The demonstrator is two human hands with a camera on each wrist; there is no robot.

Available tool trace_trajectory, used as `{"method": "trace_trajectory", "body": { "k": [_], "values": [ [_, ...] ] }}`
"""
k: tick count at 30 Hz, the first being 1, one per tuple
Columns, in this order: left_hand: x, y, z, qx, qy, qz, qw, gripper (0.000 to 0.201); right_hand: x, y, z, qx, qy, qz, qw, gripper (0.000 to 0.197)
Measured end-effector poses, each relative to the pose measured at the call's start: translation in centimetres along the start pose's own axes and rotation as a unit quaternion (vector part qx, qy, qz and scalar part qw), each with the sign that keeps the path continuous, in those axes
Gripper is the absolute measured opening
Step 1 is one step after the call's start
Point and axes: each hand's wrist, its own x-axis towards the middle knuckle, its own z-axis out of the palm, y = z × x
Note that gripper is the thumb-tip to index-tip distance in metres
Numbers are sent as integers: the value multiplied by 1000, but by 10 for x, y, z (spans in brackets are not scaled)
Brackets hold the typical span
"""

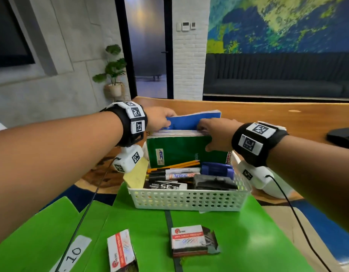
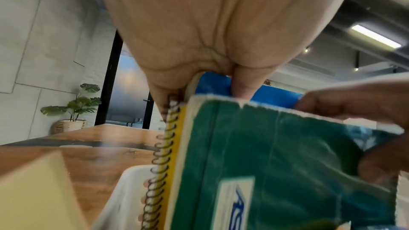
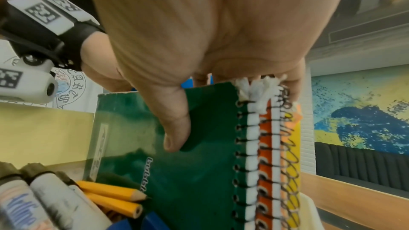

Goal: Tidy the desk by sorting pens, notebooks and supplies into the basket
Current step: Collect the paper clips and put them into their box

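Note:
A white perforated basket (image 1: 189,201) stands on the desk and holds several notebooks upright at its far end. A green notebook (image 1: 181,152) is at the front of this stack, with spiral-bound ones (image 3: 265,146) behind it. A blue notebook (image 1: 195,120) rises above the back of the stack. My left hand (image 1: 167,119) pinches the blue notebook's (image 2: 221,83) upper left corner. My right hand (image 1: 206,134) grips the top of the stack, its thumb (image 3: 177,128) on the green cover (image 3: 199,172) and its fingers over the top edge. Pencils (image 1: 175,165), markers (image 1: 177,173) and a staples box (image 1: 165,185) lie in the basket's near part.
Two small boxes (image 1: 121,250) (image 1: 189,240) lie on green folders (image 1: 248,232) in front of the basket. A yellow sticky pad (image 1: 137,173) leans at the basket's left wall. A black object (image 1: 342,138) sits at the far right on the wooden desk (image 1: 267,114).

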Motion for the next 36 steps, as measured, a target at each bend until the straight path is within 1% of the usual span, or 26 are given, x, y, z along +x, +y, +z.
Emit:
{"method": "trace_trajectory", "body": {
  "k": [2, 3, 4, 6, 7, 8, 9, 10, 12, 15, 16, 20, 23, 24, 26, 28, 29, 30, 32, 33, 34, 35, 36],
  "values": [
    [2, 5, 8, 15, -18, -1, 1000, 32, 0, 0, 0, 7, 25, 10, 1000, 67],
    [3, 8, 12, 21, -28, 0, 999, 36, 0, 0, 1, 14, 38, 9, 999, 72],
    [4, 10, 15, 28, -41, -2, 999, 46, -1, 0, 1, 16, 56, 6, 998, 79],
    [6, 15, 22, 46, -62, -37, 996, 79, 0, 1, 1, -18, 89, -1, 996, 97],
    [6, 18, 24, 75, -53, -50, 995, 97, 2, 1, 2, -49, 92, 0, 995, 104],
    [5, 21, 25, 108, -38, -56, 992, 112, 4, 0, 3, -70, 81, 3, 994, 106],
    [5, 24, 25, 130, -28, -53, 990, 120, 6, -1, 4, -76, 59, 11, 995, 105],
    [6, 27, 25, 139, -29, -46, 989, 122, 8, -2, 5, -68, 31, 22, 997, 102],
    [10, 27, 23, 146, -53, -32, 987, 124, 11, -4, 6, -34, -14, 41, 998, 97],
    [11, 24, 23, 166, -103, -23, 980, 139, 16, -5, 5, 6, -45, 41, 998, 86],
    [11, 24, 23, 170, -112, -21, 979, 138, 18, -3, 5, 11, -54, 41, 998, 83],
    [22, 25, 22, 182, -115, -32, 976, 115, 29, 1, 2, 15, -92, 54, 994, 75],
    [28, 26, 27, 190, -95, -38, 976, 109, 27, -1, 1, 5, -90, 53, 994, 78],
    [27, 25, 30, 187, -83, -43, 978, 109, 25, -2, 2, -4, -85, 50, 995, 79],
    [23, 20, 32, 198, -55, -58, 977, 117, 17, -6, 3, -26, -56, 42, 997, 82],
    [13, 15, 31, 211, -12, -56, 976, 126, 3, -10, 2, -36, -5, 30, 999, 88],
    [3, 14, 29, 203, 25, -44, 978, 124, -6, -14, 2, -30, 31, 19, 999, 89],
    [-10, 16, 25, 191, 68, -30, 979, 115, -17, -20, 0, -25, 69, 3, 997, 85],
    [-44, 25, 15, 162, 139, 7, 977, 76, -47, -37, -7, -19, 142, -42, 989, 66],
    [-62, 32, 11, 149, 152, 31, 977, 55, -63, -47, -9, -12, 168, -71, 983, 55],
    [-83, 39, 7, 139, 142, 61, 978, 40, -80, -58, -10, 0, 174, -108, 979, 44],
    [-105, 45, 8, 135, 118, 93, 979, 33, -97, -68, -7, 22, 153, -148, 977, 32],
    [-126, 51, 10, 137, 85, 121, 979, 29, -115, -77, -4, 42, 106, -180, 977, 22]
  ]
}}
